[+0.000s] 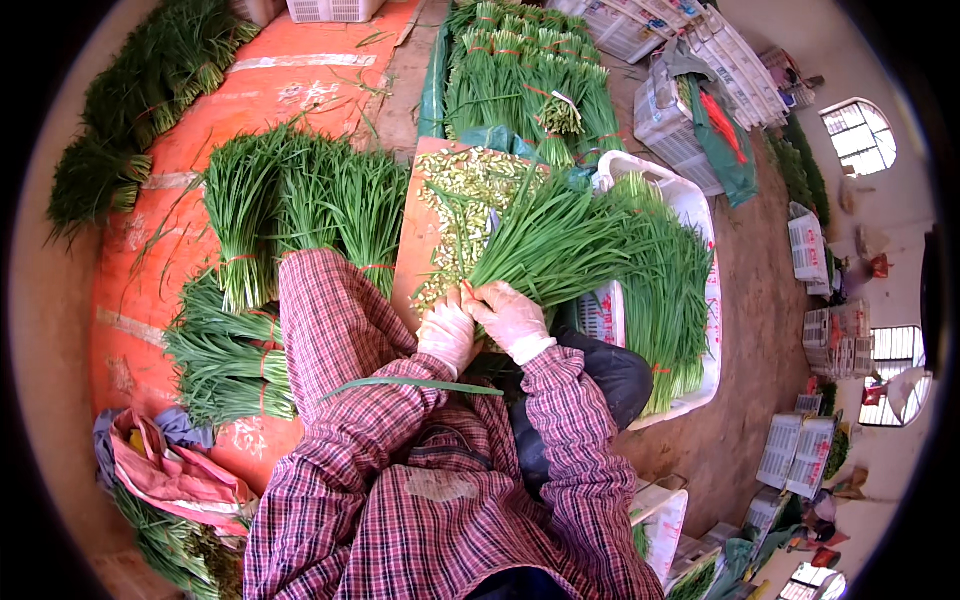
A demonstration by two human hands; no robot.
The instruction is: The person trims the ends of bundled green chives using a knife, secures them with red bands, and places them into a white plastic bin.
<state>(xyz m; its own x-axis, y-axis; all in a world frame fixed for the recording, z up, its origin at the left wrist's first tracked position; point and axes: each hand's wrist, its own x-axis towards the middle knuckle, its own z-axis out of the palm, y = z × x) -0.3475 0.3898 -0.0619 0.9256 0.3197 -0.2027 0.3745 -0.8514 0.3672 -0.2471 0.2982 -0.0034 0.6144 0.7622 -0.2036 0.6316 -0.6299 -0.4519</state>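
My left hand (445, 335), in a pale glove, is closed at the root end of a bunch of long green leaves (545, 235). My right hand (510, 320), gloved too, is closed on the same end, where a red band shows between my hands. The leaves fan up and right over a board (416, 215) strewn with short pale cut pieces (460, 175) and over a white crate (705, 380) packed with similar greens. A loose leaf (420, 385) lies across my left forearm.
Tied bunches lie on orange sheeting (150, 270) at left (250, 210) and stand stacked beyond the board (520, 90). A pink-red sack (175, 470) lies lower left. More crates (670, 135) line the right, along with arched windows. My knees flank my hands.
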